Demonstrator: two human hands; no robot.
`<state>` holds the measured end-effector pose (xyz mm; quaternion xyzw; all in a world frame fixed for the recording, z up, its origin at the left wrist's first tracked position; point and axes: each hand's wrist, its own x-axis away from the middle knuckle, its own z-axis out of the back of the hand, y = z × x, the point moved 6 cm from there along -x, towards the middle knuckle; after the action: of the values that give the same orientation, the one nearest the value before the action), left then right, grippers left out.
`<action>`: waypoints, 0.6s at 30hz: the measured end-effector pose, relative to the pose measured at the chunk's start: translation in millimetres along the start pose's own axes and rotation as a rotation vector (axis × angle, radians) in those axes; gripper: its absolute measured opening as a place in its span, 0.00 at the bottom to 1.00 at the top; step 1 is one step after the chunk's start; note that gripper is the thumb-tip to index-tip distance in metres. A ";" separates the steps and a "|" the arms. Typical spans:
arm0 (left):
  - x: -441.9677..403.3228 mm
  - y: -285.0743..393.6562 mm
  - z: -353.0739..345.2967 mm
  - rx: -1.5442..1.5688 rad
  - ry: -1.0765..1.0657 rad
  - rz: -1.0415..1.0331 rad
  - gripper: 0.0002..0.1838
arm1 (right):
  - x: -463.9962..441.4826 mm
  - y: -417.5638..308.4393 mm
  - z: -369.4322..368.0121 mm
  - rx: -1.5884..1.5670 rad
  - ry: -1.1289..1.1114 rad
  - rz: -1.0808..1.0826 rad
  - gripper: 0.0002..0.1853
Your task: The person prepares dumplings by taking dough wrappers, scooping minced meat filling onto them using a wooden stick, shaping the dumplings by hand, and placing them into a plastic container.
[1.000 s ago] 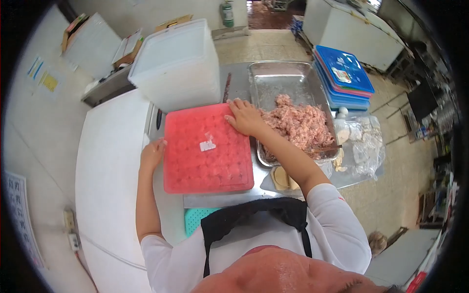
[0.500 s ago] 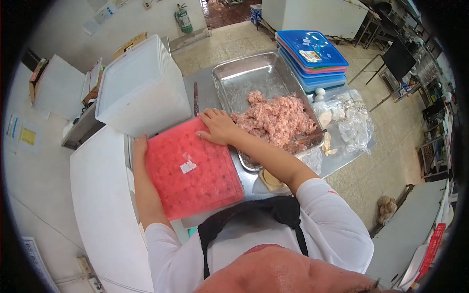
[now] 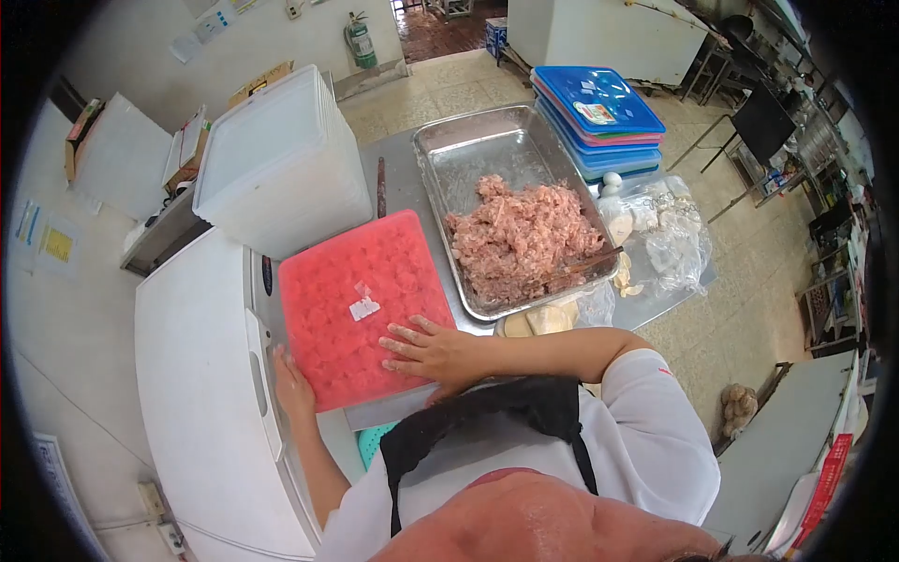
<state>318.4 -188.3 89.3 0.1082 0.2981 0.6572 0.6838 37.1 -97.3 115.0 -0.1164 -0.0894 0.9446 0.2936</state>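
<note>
L hand (image 3: 295,384) is held at red box's L side, fingers extended, unclenched. Red box (image 3: 342,304), semi-clear w/ rounded lumps & torn white label, is set on metal table (image 3: 398,173), btwn L hand & meat tray (image 3: 482,155). R hand (image 3: 435,356) is laid on its near R part, fingers spread.

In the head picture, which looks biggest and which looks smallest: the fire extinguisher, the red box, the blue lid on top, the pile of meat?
Largest to smallest:
1. Red box
2. Pile of meat
3. Blue lid on top
4. Fire extinguisher
</note>
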 end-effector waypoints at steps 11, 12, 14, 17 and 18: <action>12.5 -19.7 2.8 0.150 0.099 0.138 0.18 | 2.0 0.3 1.3 -0.083 0.143 -0.034 0.34; 12.6 -25.5 0.1 0.158 0.119 0.117 0.18 | 2.8 0.5 3.0 -0.084 0.160 -0.025 0.32; 11.2 -32.0 -0.8 0.143 0.148 0.078 0.19 | 13.8 -4.0 29.7 -0.385 0.172 -0.053 0.26; 8.4 -29.9 -0.1 0.067 0.168 0.055 0.20 | 42.2 -34.6 141.4 -0.349 0.281 -0.018 0.15; 8.0 -24.5 3.3 0.038 0.177 0.067 0.20 | 48.1 -43.9 175.3 -0.253 0.334 0.043 0.16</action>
<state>340.3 -182.6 76.6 0.0723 0.3659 0.6808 0.6303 -25.8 -51.6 285.1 -0.3091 -0.1550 0.8994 0.2673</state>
